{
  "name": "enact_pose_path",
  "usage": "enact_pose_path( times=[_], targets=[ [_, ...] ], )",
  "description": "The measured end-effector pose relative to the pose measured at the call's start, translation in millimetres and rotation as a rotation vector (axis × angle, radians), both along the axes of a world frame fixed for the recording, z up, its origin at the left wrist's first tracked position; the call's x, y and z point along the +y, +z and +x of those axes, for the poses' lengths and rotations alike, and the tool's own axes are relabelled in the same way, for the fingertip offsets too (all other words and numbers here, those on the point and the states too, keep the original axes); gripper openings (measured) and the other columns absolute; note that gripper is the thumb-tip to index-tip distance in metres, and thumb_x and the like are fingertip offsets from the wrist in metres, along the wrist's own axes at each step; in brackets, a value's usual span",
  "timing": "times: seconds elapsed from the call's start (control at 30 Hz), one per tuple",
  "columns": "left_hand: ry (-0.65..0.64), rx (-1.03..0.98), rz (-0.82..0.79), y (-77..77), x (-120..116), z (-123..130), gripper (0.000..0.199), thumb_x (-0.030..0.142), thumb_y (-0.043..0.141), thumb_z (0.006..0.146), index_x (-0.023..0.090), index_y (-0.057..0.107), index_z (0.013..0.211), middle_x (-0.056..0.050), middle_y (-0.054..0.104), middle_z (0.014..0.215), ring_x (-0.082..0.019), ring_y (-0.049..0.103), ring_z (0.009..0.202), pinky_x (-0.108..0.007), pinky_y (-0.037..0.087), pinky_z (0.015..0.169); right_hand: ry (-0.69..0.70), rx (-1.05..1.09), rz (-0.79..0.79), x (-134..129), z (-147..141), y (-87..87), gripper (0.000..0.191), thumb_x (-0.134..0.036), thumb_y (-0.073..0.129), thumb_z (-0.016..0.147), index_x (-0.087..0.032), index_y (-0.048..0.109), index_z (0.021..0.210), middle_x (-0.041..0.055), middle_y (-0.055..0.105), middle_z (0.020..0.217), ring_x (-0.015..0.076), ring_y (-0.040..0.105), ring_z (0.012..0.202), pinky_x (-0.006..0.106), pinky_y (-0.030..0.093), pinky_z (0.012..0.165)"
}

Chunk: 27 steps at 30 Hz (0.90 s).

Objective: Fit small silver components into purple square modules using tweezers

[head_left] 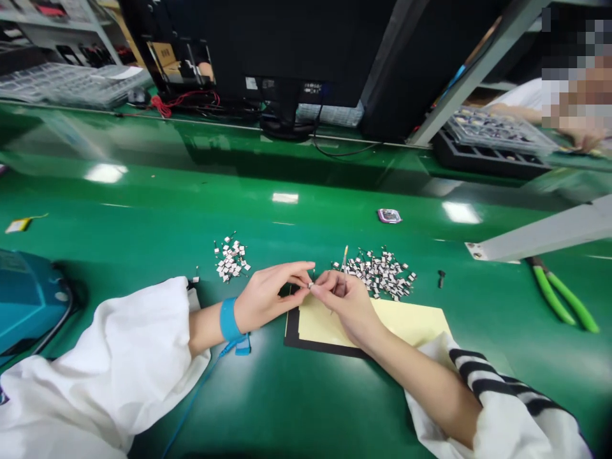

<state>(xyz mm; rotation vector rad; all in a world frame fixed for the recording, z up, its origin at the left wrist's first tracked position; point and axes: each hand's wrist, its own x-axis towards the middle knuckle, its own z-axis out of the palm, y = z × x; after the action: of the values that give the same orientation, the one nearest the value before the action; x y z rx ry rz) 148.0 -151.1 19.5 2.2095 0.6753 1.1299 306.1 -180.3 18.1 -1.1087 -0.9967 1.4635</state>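
My left hand [272, 293], with a blue wrist strap [230, 319], pinches a tiny white-and-black component [310, 285] between thumb and fingertips. My right hand [351, 306] meets it there, its thumb and forefinger closed at the same piece. A thin stick-like tool [345, 257] with a yellowish end is tucked in the right fingers; its exact kind I cannot make out. Below the right hand lies a yellow sheet [411, 319] on a black board [292, 335]. Just beyond the right hand is a large pile of similar components [382, 273], and a smaller pile [232, 260] lies beyond the left.
Green-handled pliers [557, 296] lie at the right by a grey metal bar [545, 233]. A small purple-rimmed part [389, 216] sits farther back. A teal machine [29, 299] stands left. Behind are a monitor [296, 51] and trays [502, 131], with another person at far right.
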Motion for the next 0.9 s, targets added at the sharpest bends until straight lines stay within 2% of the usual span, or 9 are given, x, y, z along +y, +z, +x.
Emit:
enact_pose_path(
  times=[0.23,0.37,0.47,0.6,0.67,0.73,0.83,0.9],
  targets=[
    [-0.010,-0.053,-0.225,0.1,2,-1,0.040,0.011,0.058,0.075,0.016,0.043,0.111,-0.003,0.060,0.085,-0.006,0.061,0.071,-0.012,0.052,0.072,-0.023,-0.010,0.002,1,2,0.7,0.025,-0.026,0.069,0.064,-0.015,0.047,0.056,-0.0004,0.059,0.067,0.0071,0.046,0.053,0.021,0.033,0.049],
    [-0.013,-0.073,-0.260,-1.2,3,-2,0.039,0.012,0.058,0.074,0.016,0.044,0.110,-0.003,0.060,0.084,-0.006,0.061,0.072,-0.013,0.052,0.072,-0.015,-0.012,0.022,0,2,1.3,0.023,-0.029,0.068,0.065,-0.015,0.050,0.061,-0.0003,0.059,0.070,0.0059,0.042,0.050,0.021,0.030,0.047],
    [-0.005,-0.044,-0.190,-0.9,2,0,0.035,0.012,0.057,0.075,0.015,0.046,0.108,-0.003,0.061,0.083,-0.007,0.061,0.073,-0.016,0.052,0.072,-0.016,-0.071,0.012,0,1,0.8,0.023,-0.033,0.069,0.065,-0.015,0.054,0.066,-0.0019,0.054,0.063,0.0059,0.038,0.048,0.021,0.027,0.045],
    [0.003,0.053,0.033,2.9,-1,2,0.025,0.011,0.056,0.076,0.014,0.051,0.100,-0.003,0.062,0.081,-0.008,0.060,0.072,-0.016,0.051,0.068,-0.017,-0.179,0.005,2,2,-0.5,0.029,-0.037,0.069,0.062,-0.015,0.054,0.073,-0.0020,0.050,0.060,0.0076,0.037,0.049,0.021,0.027,0.045],
    [0.018,0.097,0.133,5.9,-1,-3,0.023,0.009,0.054,0.077,0.013,0.052,0.099,-0.005,0.062,0.086,-0.009,0.059,0.078,-0.017,0.050,0.071,-0.047,-0.328,0.046,3,5,-0.2,0.027,-0.037,0.067,0.063,-0.016,0.055,0.075,-0.0024,0.048,0.056,0.0080,0.035,0.046,0.022,0.026,0.043],
    [0.096,0.143,0.213,8.5,3,-17,0.021,0.007,0.051,0.078,0.014,0.053,0.098,-0.006,0.061,0.091,-0.011,0.058,0.085,-0.020,0.048,0.078,-0.106,-0.573,0.157,5,12,0.7,0.021,-0.035,0.063,0.067,-0.016,0.057,0.074,-0.0032,0.045,0.052,0.0081,0.032,0.042,0.023,0.025,0.042],
    [0.345,0.237,0.242,10.2,13,-54,0.019,0.006,0.044,0.080,0.015,0.056,0.093,-0.005,0.061,0.088,-0.012,0.057,0.084,-0.024,0.046,0.079,-0.120,-1.002,0.405,7,24,2.2,0.012,-0.027,0.054,0.075,-0.017,0.058,0.072,0.0005,0.053,0.061,0.0098,0.039,0.045,0.024,0.029,0.045],
    [0.539,0.298,0.218,10.9,20,-83,0.018,0.009,0.042,0.082,0.015,0.057,0.089,-0.004,0.061,0.086,-0.013,0.057,0.081,-0.025,0.046,0.076,-0.089,-1.277,0.521,7,30,3.2,0.013,-0.022,0.049,0.079,-0.017,0.060,0.075,0.0031,0.058,0.071,0.0117,0.046,0.049,0.025,0.030,0.046]
  ],
)
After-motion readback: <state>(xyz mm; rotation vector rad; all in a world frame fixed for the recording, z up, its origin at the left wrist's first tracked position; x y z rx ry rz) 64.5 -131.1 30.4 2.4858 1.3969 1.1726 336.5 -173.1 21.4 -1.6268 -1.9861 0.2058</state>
